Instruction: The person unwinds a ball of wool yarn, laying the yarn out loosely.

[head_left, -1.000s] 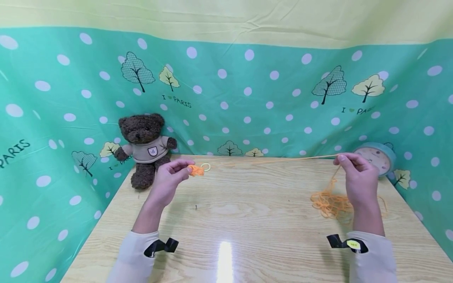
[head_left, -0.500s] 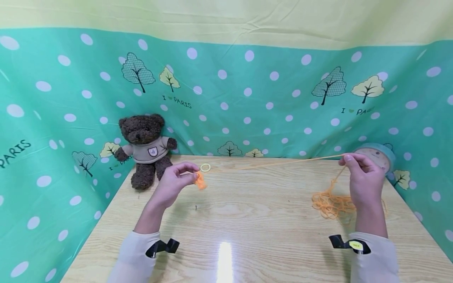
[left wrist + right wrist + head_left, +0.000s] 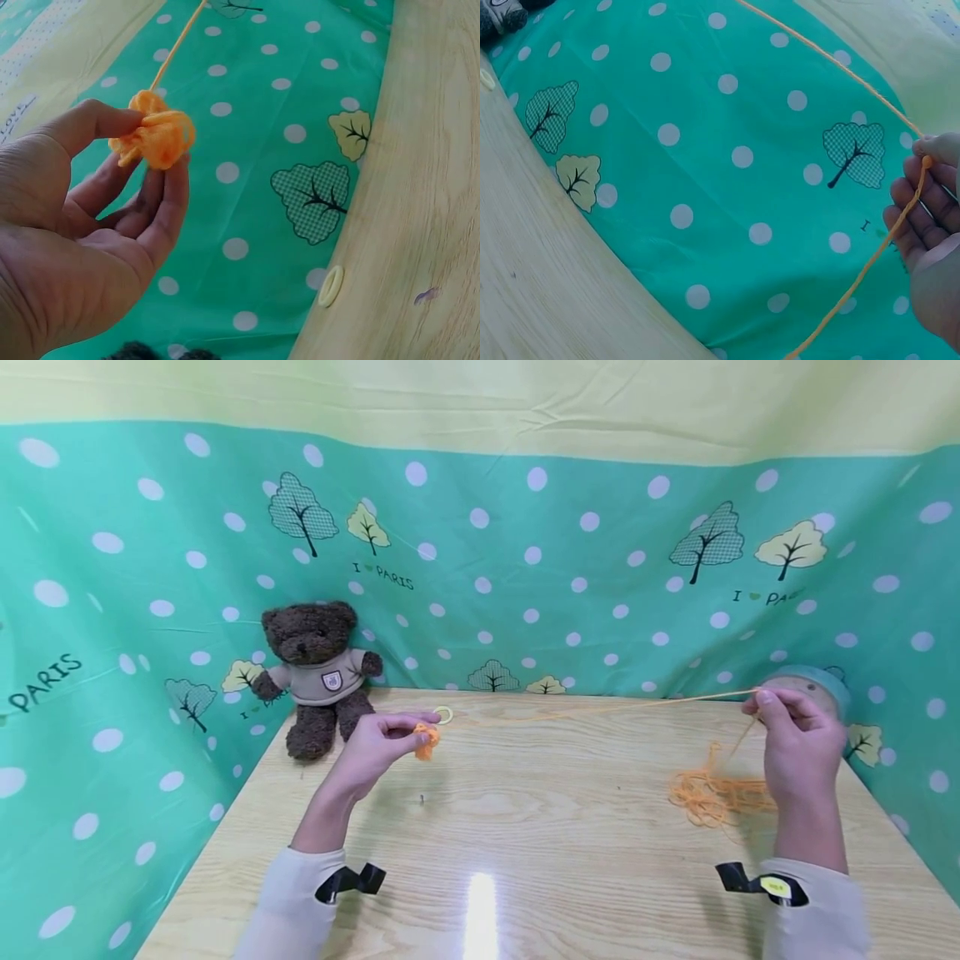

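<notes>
My left hand (image 3: 378, 750) pinches a small orange bundle of yarn (image 3: 161, 139) between thumb and fingertips, raised above the table. From the bundle a single yarn strand (image 3: 600, 712) runs taut across to my right hand (image 3: 802, 747). There the thumb and forefinger pinch the strand, and its slack part (image 3: 855, 281) hangs down from the fingers. Below lies a loose heap of orange yarn (image 3: 705, 797) on the table, partly behind the right hand. A pale yellow ring (image 3: 331, 286) lies on the table, just past the left fingertips in the head view.
A brown teddy bear (image 3: 322, 668) in a grey shirt sits at the back left of the wooden table (image 3: 525, 843). Behind my right hand is a round object with a blue cap (image 3: 825, 681). A green dotted curtain (image 3: 540, 585) closes off the back and sides.
My right hand has drawn a little to the right with the strand. The left hand has shifted slightly right and lower, and the orange bundle has turned in its fingers.
</notes>
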{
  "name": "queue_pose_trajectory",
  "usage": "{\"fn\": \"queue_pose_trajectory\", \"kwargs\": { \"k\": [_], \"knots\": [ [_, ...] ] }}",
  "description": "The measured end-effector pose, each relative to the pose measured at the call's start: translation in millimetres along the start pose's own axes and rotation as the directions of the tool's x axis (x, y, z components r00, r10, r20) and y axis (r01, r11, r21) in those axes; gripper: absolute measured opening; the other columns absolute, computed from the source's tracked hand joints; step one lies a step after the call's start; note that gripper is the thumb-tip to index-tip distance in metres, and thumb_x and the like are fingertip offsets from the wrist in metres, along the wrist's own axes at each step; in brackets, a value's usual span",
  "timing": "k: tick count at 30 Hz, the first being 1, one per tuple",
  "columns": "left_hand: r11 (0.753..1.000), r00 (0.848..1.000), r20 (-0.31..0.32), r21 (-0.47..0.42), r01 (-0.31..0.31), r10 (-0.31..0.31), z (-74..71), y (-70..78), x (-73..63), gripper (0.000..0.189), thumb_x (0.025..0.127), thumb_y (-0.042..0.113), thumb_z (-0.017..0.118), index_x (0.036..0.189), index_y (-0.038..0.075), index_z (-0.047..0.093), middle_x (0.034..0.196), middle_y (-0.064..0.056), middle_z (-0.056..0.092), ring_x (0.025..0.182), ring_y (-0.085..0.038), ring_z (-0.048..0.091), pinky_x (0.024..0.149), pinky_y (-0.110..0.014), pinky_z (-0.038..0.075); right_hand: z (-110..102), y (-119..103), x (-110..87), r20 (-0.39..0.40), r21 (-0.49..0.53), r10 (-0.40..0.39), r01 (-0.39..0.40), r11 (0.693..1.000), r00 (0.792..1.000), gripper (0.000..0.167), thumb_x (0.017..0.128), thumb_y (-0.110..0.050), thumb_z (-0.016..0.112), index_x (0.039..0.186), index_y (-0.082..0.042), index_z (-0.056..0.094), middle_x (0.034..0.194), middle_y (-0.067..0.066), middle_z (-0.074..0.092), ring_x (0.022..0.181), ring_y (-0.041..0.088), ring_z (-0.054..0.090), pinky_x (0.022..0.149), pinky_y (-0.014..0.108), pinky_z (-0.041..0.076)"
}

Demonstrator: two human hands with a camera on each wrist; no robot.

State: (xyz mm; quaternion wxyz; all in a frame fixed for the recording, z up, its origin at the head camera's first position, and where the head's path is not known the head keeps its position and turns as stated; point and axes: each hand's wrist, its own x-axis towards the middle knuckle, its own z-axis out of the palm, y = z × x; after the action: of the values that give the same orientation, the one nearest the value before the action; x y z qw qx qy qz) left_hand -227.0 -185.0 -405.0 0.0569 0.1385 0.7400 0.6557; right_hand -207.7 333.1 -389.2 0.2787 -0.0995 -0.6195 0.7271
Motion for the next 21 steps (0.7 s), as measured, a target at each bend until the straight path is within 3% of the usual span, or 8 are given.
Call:
{"fn": "queue_pose_trajectory", "kwargs": {
  "k": [4, 7, 12, 16, 21],
  "knots": [
    [1.0, 1.0, 0.0, 0.026, 0.013, -0.013, 0.9, 0.8, 0.1, 0.026, 0.098, 0.015, 0.072, 0.113, -0.007, 0.072, 0.107, -0.004, 0.079, 0.097, -0.008, 0.073, 0.085, -0.028, 0.06, -4.4, -2.5, 1.1, -0.007, 0.021, -0.036, 0.036, 0.999, 0.999, 0.028, 0.095, -0.015, 0.075, 0.113, 0.007, 0.072, 0.096, 0.001, 0.071, 0.09, 0.011, 0.067, 0.088, 0.011, 0.052],
    [1.0, 1.0, -0.008, 0.024, 0.02, -0.02, 1.0, 1.2, 0.2, 0.027, 0.099, 0.014, 0.07, 0.115, -0.009, 0.07, 0.092, 0.006, 0.078, 0.085, -0.01, 0.073, 0.08, -0.03, 0.061, -8.5, -3.7, 3.2, -0.014, 0.066, -0.055, 0.056, 0.996, 0.998, 0.03, 0.094, -0.012, 0.076, 0.113, 0.011, 0.07, 0.096, 0.004, 0.071, 0.09, 0.014, 0.067, 0.089, 0.012, 0.053],
    [0.999, 0.998, -0.042, 0.02, 0.037, -0.036, 0.4, 1.2, 1.1, 0.029, 0.099, 0.014, 0.07, 0.118, -0.009, 0.068, 0.091, 0.007, 0.077, 0.083, -0.009, 0.072, 0.079, -0.031, 0.061, -20.2, -3.4, 6.6, -0.037, 0.077, -0.043, 0.046, 0.996, 0.998, 0.027, 0.094, -0.012, 0.075, 0.112, 0.008, 0.071, 0.092, 0.002, 0.072, 0.087, 0.013, 0.067, 0.088, 0.012, 0.052],
    [0.999, 0.992, -0.12, 0.026, 0.033, -0.029, -1.5, 0.9, 2.2, 0.029, 0.1, 0.019, 0.071, 0.116, -0.005, 0.069, 0.092, 0.008, 0.075, 0.084, -0.008, 0.071, 0.082, -0.031, 0.061, -29.5, -2.9, 8.4, -0.035, 0.079, -0.031, 0.033, 0.996, 0.999, 0.025, 0.093, -0.01, 0.076, 0.111, 0.006, 0.073, 0.092, 0.001, 0.073, 0.084, 0.011, 0.068, 0.086, 0.01, 0.053],
    [1.0, 0.973, -0.229, -0.022, 0.007, -0.012, -3.6, 1.8, 3.3, 0.028, 0.1, 0.02, 0.071, 0.116, -0.003, 0.069, 0.091, 0.009, 0.074, 0.085, -0.008, 0.07, 0.084, -0.03, 0.061, -40.1, -2.2, 8.8, -0.026, 0.08, -0.022, 0.024, 0.997, 0.999, 0.02, 0.092, -0.009, 0.077, 0.105, 0.006, 0.073, 0.088, 0.0, 0.075, 0.081, 0.01, 0.07, 0.083, 0.01, 0.054]
  ]
}}
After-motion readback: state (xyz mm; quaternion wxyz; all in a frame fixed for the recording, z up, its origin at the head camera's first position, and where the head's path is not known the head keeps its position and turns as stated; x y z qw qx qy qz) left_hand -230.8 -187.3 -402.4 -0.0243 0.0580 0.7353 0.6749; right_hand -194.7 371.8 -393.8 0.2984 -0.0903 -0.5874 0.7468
